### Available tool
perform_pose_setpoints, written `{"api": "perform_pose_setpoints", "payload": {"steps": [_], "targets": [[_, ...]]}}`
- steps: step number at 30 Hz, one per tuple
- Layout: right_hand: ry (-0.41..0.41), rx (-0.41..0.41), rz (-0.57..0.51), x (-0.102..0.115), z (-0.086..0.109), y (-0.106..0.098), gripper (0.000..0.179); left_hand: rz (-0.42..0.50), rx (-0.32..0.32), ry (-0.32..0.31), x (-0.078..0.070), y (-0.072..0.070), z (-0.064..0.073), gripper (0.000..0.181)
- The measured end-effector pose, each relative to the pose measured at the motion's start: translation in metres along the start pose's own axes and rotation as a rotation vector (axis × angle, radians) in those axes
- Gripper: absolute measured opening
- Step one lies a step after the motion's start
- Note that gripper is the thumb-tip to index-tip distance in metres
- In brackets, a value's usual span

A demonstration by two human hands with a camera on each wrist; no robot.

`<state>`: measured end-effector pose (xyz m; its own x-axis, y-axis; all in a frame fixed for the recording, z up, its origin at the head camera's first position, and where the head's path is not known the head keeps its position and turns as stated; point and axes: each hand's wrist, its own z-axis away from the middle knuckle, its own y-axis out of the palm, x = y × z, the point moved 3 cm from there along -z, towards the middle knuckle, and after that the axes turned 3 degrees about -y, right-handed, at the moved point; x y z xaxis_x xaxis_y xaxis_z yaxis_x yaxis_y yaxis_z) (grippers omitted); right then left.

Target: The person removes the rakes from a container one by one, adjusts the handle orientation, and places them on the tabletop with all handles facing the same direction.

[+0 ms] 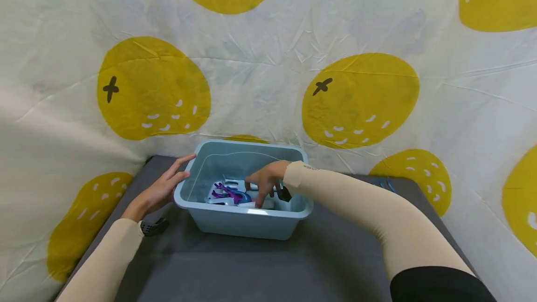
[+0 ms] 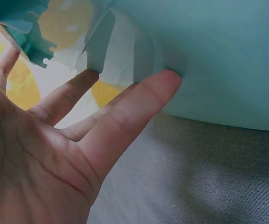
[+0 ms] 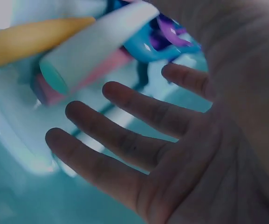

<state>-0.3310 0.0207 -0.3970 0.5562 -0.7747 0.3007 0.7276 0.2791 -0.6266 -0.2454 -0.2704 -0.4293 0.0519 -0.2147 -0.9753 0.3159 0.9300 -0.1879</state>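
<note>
Lower centre of frame: blue bin (image 1: 243, 223) on grey worktop (image 1: 251, 274), holding purple piece (image 1: 228, 193), white handle (image 3: 94, 49). Left hand (image 1: 160, 191), fingers straight, touches bin's left side. Right hand (image 1: 267, 180) inside, fingers spread, empty. Step seems reaching in; next grasp needs curled fingers.

In the head view's middle, the right hand (image 1: 267, 181) hides some things (image 1: 230, 195) in the tub (image 1: 243, 224), and the sleeve's (image 1: 335, 195) writing (image 1: 309, 167) is too tiny to read. Little blue bits (image 1: 391, 186) at the right, partly behind the sleeve, are too small to tell. In the right wrist view, the left edge cuts off a blurry orange stick (image 3: 31, 41).
</note>
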Motion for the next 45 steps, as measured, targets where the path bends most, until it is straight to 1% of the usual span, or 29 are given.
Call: {"api": "perform_pose_setpoints", "payload": {"steps": [2, 8, 14, 16, 19, 21, 24, 26, 28, 31, 35, 39, 45], "targets": [[0.003, 0.009, 0.017, 0.0, -0.006, 0.005, 0.067, 0.0, 0.001, -0.003, 0.0, 0.001, -0.001, 0.062], [0.049, -0.02, 0.068, -0.005, -0.02, 0.011, 0.057, 0.004, 0.001, -0.01, 0.001, 0.003, -0.002, 0.06], [0.073, -0.039, 0.122, -0.01, -0.028, 0.015, 0.043, 0.012, -0.007, -0.016, 0.001, 0.004, -0.002, 0.06], [0.059, -0.058, 0.106, -0.011, -0.027, 0.016, 0.04, 0.02, -0.004, -0.02, 0.001, 0.005, -0.002, 0.06], [0.031, -0.111, 0.101, -0.011, -0.029, 0.016, 0.041, 0.027, 0.001, -0.022, 0.0, 0.006, -0.003, 0.06], [-0.009, -0.152, 0.135, -0.01, -0.028, 0.014, 0.038, 0.03, -0.002, -0.024, -0.001, 0.006, -0.003, 0.06], [-0.05, -0.204, 0.233, -0.006, -0.027, 0.01, 0.03, 0.024, -0.009, -0.022, -0.002, 0.004, -0.003, 0.06], [-0.071, -0.22, 0.288, -0.003, -0.026, 0.007, 0.028, 0.016, -0.014, -0.02, -0.003, 0.003, -0.003, 0.06], [-0.088, -0.218, 0.3, 0.001, -0.025, 0.006, 0.026, 0.008, -0.013, -0.018, -0.003, 0.002, -0.003, 0.06], [-0.148, -0.2, 0.299, 0.007, -0.024, 0.004, 0.028, -0.001, -0.012, -0.017, -0.003, 0.002, -0.003, 0.06], [-0.236, -0.17, 0.297, 0.016, -0.023, 0.005, 0.041, 0.006, -0.014, -0.012, -0.004, 0.001, -0.003, 0.06], [-0.267, -0.134, 0.283, 0.022, -0.02, 0.008, 0.057, 0.023, -0.015, -0.004, -0.003, 0.0, -0.001, 0.059], [-0.298, -0.112, 0.3, 0.028, -0.02, 0.012, 0.064, 0.023, -0.013, -0.01, 0.001, -0.001, 0.002, 0.06]]}}
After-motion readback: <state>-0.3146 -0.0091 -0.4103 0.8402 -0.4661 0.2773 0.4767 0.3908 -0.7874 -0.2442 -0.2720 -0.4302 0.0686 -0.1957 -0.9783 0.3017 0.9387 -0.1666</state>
